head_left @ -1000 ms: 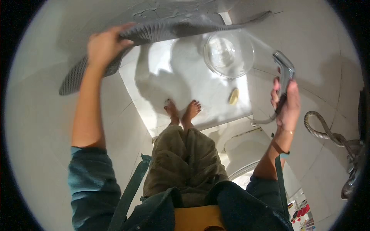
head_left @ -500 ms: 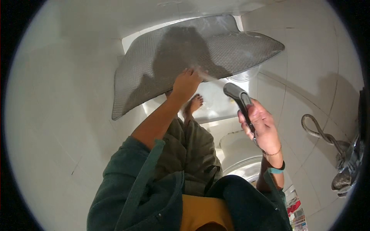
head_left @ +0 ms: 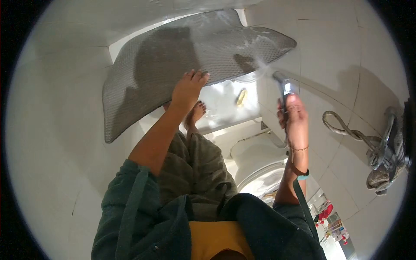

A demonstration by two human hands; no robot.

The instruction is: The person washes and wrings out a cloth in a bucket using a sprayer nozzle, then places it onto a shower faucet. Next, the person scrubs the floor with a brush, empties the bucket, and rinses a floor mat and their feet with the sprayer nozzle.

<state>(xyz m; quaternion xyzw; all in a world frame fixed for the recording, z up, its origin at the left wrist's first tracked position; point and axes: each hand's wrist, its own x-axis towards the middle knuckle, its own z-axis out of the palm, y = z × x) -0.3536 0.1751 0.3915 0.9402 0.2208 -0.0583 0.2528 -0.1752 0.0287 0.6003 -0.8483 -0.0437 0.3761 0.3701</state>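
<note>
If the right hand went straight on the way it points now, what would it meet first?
The sprayer head leads the right hand, and would probably meet the grey mat near its right end. Depth is unclear in this view, so it could pass to the tiles beyond.

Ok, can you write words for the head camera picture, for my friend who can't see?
A person's right hand sprays water from a handheld sprayer at a big gray mat, with the left hand at its near edge. Below are a bare foot, a yellow thing and a toilet.
</note>
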